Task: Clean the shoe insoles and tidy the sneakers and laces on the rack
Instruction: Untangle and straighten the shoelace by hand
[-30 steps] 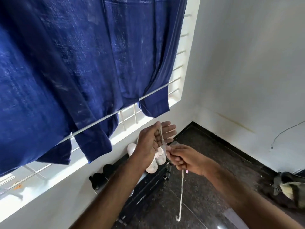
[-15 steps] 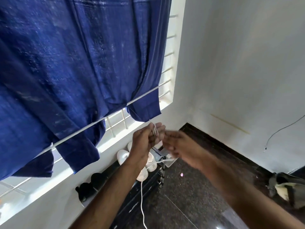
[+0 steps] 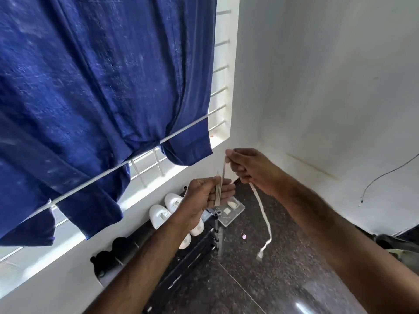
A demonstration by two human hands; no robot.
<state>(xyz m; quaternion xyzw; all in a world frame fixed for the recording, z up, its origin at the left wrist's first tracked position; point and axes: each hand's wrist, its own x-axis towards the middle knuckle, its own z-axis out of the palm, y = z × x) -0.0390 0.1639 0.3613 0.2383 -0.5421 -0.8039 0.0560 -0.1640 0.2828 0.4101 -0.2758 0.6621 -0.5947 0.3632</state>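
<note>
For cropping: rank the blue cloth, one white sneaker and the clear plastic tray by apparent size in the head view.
1. Blue cloth, largest.
2. White sneaker and clear plastic tray: look alike, unranked.

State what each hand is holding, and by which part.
Both hold one white shoelace. The left hand pinches its gathered folds; the right hand grips higher up, the free end dangling below.

Two bare forearms enter from bottom edge of frame, both uncovered to frame edge: no sleeve cuff in view. Left hand (image 3: 205, 196) centre frame, right hand (image 3: 251, 168) just above and right of it. Fine hair visible along both forearms. Fingernails short, plain. Rest of body out of view.
</note>
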